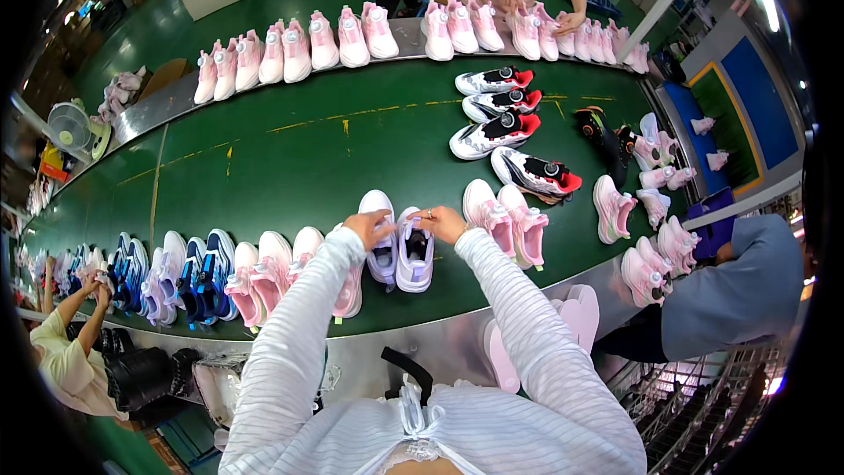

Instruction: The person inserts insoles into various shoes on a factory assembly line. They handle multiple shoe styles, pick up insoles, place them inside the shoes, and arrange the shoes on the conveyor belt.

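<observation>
Your shirt (492, 422) faces the lilac pair (413, 276); left hand (369, 228) and right hand (441, 223) touch it, grip unclear; pink shoes (481, 202) flank it.

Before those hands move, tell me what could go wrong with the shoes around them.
The left hand and right hand are at the openings of two white-and-lavender sneakers standing close together, which may knock each other. The striped white left sleeve partly hides a pale-pink sneaker and could brush it, though contact can't be judged here. Two pink-and-white sneakers sit close to the right hand and might get nudged.
</observation>
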`<action>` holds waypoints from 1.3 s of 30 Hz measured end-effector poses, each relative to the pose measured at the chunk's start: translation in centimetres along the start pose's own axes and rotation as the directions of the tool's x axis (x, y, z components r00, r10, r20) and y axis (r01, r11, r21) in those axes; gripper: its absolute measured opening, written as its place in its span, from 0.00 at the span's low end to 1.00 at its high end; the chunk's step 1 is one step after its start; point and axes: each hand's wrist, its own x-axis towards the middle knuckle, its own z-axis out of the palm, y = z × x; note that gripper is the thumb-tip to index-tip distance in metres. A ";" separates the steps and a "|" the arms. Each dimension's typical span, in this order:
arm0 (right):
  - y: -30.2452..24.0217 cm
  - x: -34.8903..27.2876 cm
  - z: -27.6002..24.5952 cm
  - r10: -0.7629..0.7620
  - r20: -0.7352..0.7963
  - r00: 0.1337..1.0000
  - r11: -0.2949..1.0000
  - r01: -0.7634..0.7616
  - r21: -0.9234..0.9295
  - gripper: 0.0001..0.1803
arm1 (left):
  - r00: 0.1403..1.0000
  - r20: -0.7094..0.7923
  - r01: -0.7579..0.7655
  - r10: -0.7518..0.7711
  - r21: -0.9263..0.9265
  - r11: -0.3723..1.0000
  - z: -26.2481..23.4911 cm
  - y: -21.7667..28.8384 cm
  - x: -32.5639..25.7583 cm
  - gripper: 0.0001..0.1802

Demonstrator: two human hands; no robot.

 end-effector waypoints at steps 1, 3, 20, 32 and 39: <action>0.0 0.4 -0.5 0.020 0.069 0.997 0.996 -0.026 0.080 0.14 | 0.993 -0.019 -0.112 0.112 0.034 0.993 0.2 -0.4 -1.1 0.24; -0.3 0.8 -1.0 0.053 0.175 0.983 0.979 -0.086 0.185 0.14 | 0.961 0.014 -0.276 0.276 0.100 0.956 0.7 -1.5 -3.2 0.31; -0.2 -4.2 1.8 -0.220 -0.238 0.946 0.940 0.140 -0.312 0.12 | 0.998 -0.060 -0.024 0.005 -0.310 0.951 -0.9 -2.0 2.9 0.16; 4.3 -8.9 7.6 0.337 -0.390 0.857 0.941 -0.293 0.169 0.35 | 0.975 -0.160 -0.128 0.155 0.171 0.977 6.6 6.3 -0.6 0.42; 5.5 -8.0 8.4 0.374 -0.329 0.867 0.905 -0.264 0.334 0.39 | 0.974 -0.055 -0.208 0.219 0.163 0.964 7.2 5.5 2.9 0.43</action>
